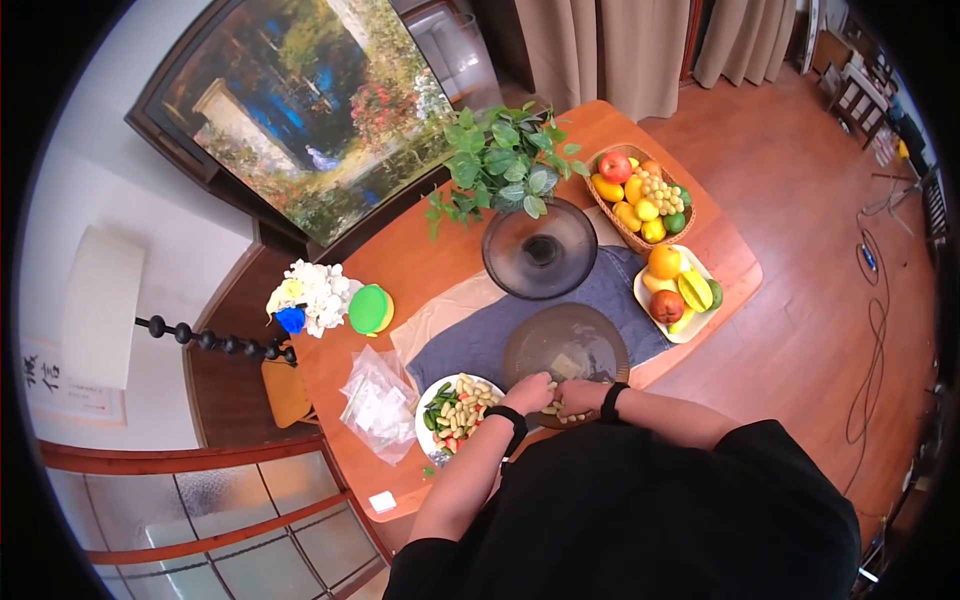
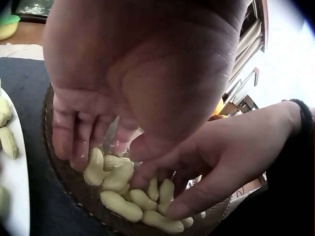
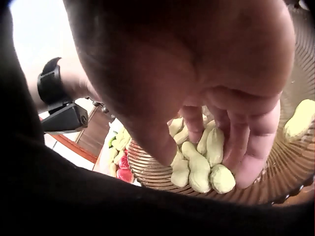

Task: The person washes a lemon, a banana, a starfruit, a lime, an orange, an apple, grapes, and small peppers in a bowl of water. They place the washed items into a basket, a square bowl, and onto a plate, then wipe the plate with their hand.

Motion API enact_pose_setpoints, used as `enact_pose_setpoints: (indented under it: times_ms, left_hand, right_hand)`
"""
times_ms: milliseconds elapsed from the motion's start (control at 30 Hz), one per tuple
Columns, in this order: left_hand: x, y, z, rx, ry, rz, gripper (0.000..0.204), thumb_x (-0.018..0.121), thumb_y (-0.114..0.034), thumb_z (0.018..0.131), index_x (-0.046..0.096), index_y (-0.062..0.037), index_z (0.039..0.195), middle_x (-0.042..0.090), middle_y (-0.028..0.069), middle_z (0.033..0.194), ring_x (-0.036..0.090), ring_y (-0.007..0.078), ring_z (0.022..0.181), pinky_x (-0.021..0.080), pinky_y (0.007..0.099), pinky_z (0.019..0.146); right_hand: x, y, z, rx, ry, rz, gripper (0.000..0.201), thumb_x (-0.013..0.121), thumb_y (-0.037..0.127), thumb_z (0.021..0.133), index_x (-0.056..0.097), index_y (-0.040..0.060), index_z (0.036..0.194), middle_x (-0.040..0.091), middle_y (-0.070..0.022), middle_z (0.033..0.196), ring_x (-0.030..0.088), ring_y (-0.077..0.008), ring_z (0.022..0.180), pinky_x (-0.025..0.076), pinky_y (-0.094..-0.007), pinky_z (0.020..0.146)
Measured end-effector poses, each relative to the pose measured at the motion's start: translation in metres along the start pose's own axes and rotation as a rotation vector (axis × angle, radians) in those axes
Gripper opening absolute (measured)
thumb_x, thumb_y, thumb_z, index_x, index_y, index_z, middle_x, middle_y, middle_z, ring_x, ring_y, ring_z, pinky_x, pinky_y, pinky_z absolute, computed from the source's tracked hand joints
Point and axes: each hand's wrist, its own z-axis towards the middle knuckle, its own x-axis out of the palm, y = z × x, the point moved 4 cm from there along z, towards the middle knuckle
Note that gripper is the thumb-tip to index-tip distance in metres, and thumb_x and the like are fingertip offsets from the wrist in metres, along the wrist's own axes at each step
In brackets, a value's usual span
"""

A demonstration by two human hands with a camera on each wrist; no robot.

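Several pale, peanut-shaped pieces point(image 2: 120, 205) lie in a ribbed, brownish glass dish point(image 1: 568, 325), under both hands. The left hand point(image 1: 530, 393) reaches down into the dish, its fingers extended and touching pieces at one side in the left wrist view. Facing it, the right hand point(image 1: 578, 398) has its fingers and thumb spread around a cluster of pieces point(image 3: 199, 169), which still rest on the glass. One piece point(image 3: 300, 120) lies apart from that cluster. Beside the left forearm, a white plate point(image 1: 427, 440) holds more pale pieces with green and red ones.
Behind the dish stands a dark glass bowl point(image 1: 510, 260) near a leafy plant point(image 1: 500, 160). To the right are a fruit basket point(image 1: 640, 243) and a plate of fruit point(image 1: 697, 325). A plastic bag point(image 1: 380, 405), a green-lidded tub point(image 1: 371, 309) and white flowers point(image 1: 325, 298) are at left.
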Motion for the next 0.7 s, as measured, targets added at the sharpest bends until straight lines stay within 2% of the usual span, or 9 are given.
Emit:
enact_pose_setpoints:
  times_ms: [33,133,233,267,333,433,600,667,700]
  left_hand:
    - [0.001,-0.002,-0.001,0.000,-0.001,0.000,0.031,0.061,-0.020,0.082,0.064,0.0002,0.106,0.067,0.0258,0.103,0.064,0.0396,0.099,0.051,0.0453,0.084]
    - [0.007,-0.004,-0.002,-0.047,0.061,-0.076,0.033,0.063,-0.021,0.083,0.063,0.0006,0.108,0.067,0.0256,0.103,0.064,0.0382,0.102,0.050,0.0440,0.085]
    - [0.002,-0.011,-0.006,-0.016,0.065,-0.072,0.033,0.062,-0.021,0.085,0.063,0.0009,0.110,0.069,0.0227,0.095,0.069,0.0339,0.091,0.054,0.0419,0.075]
    - [0.002,-0.011,-0.007,-0.119,0.142,-0.217,0.033,0.060,-0.022,0.086,0.062,0.0015,0.108,0.068,0.0224,0.093,0.069,0.0319,0.082,0.054,0.0404,0.068]
    - [0.003,-0.008,-0.006,-0.224,0.219,-0.361,0.033,0.059,-0.024,0.087,0.061,0.0021,0.107,0.067,0.0221,0.092,0.070,0.0298,0.073,0.055,0.0389,0.060]
    - [0.001,0.000,-0.005,-0.262,0.138,-0.394,0.039,0.056,-0.029,0.090,0.057,-0.0008,0.117,0.066,0.0153,0.086,0.069,0.0221,0.071,0.055,0.0334,0.057]
    - [-0.001,-0.009,-0.008,-0.354,0.023,-0.916,0.043,0.046,-0.035,0.094,0.053,-0.0028,0.121,0.064,0.0159,0.107,0.069,0.0281,0.084,0.058,0.0396,0.070]
    - [-0.011,-0.017,-0.016,-0.371,0.002,-1.025,0.044,0.043,-0.038,0.095,0.054,-0.0041,0.120,0.064,0.0145,0.107,0.068,0.0280,0.087,0.057,0.0425,0.074]
    - [-0.014,-0.017,-0.018,-0.388,-0.020,-1.135,0.045,0.040,-0.041,0.095,0.055,-0.0055,0.118,0.063,0.0130,0.108,0.067,0.0280,0.090,0.056,0.0454,0.079]
  right_hand:
    - [-0.001,0.003,-0.003,-0.014,-0.014,0.054,0.021,0.071,0.013,0.076,0.069,0.0021,0.094,0.067,-0.0106,0.069,0.066,-0.0207,0.058,0.051,-0.0339,0.047]
    - [-0.006,0.014,-0.013,0.045,-0.024,0.049,0.024,0.075,0.014,0.074,0.069,0.0016,0.093,0.067,-0.0102,0.068,0.065,-0.0203,0.058,0.052,-0.0327,0.049]
    - [-0.002,0.009,-0.007,0.066,0.000,0.084,0.026,0.077,0.015,0.073,0.068,0.0005,0.093,0.068,-0.0099,0.073,0.066,-0.0182,0.061,0.054,-0.0318,0.051]
    - [0.000,0.006,-0.004,0.067,0.000,0.087,0.026,0.077,0.015,0.073,0.068,0.0005,0.093,0.068,-0.0099,0.073,0.066,-0.0182,0.061,0.054,-0.0318,0.051]
    - [0.004,0.001,0.000,0.080,0.029,0.470,0.022,0.074,0.011,0.077,0.067,0.0017,0.096,0.068,-0.0074,0.082,0.067,-0.0163,0.068,0.056,-0.0315,0.055]
    - [-0.002,-0.001,0.004,0.073,0.037,0.848,0.028,0.071,0.009,0.081,0.061,0.0034,0.106,0.067,-0.0060,0.100,0.069,-0.0175,0.083,0.059,-0.0307,0.066]
    - [-0.026,0.017,-0.003,0.083,-0.119,0.848,0.026,0.066,0.002,0.081,0.060,0.0010,0.107,0.067,-0.0098,0.100,0.068,-0.0187,0.090,0.059,-0.0330,0.073]
    - [-0.042,0.031,-0.012,-0.034,-0.370,0.404,0.020,0.067,0.010,0.079,0.065,0.0022,0.098,0.070,-0.0154,0.091,0.068,-0.0223,0.084,0.055,-0.0378,0.070]
    - [-0.043,0.037,-0.015,-0.034,-0.370,0.403,0.020,0.067,0.010,0.079,0.065,0.0022,0.098,0.070,-0.0154,0.091,0.068,-0.0223,0.084,0.055,-0.0378,0.070]
